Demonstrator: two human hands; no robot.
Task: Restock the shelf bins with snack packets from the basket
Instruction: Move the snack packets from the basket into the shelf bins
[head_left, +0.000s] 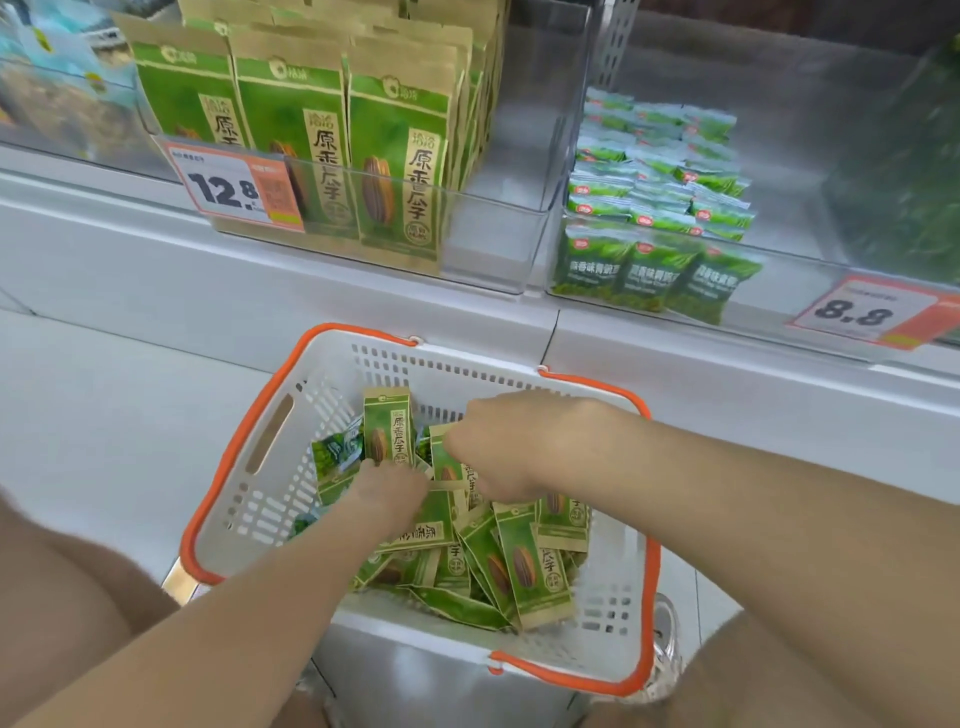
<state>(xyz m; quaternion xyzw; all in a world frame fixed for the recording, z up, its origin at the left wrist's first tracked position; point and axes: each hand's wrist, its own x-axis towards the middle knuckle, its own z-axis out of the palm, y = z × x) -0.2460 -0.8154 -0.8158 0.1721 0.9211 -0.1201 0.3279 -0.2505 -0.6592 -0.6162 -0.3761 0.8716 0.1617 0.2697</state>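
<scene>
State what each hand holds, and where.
Left hand holds the upright seed packet by its bottom; right hand grips a second packet near its top.

White shelving (156, 260) (glossy) under even, soft light.

One basket (395, 364), two hands, left (387, 491) and right (519, 447), two price tags (234, 187) (872, 312), three front rows of seed packets (291, 140), three of small green packets (644, 218), basket's loose packets (524, 566) too jumbled to count
</scene>
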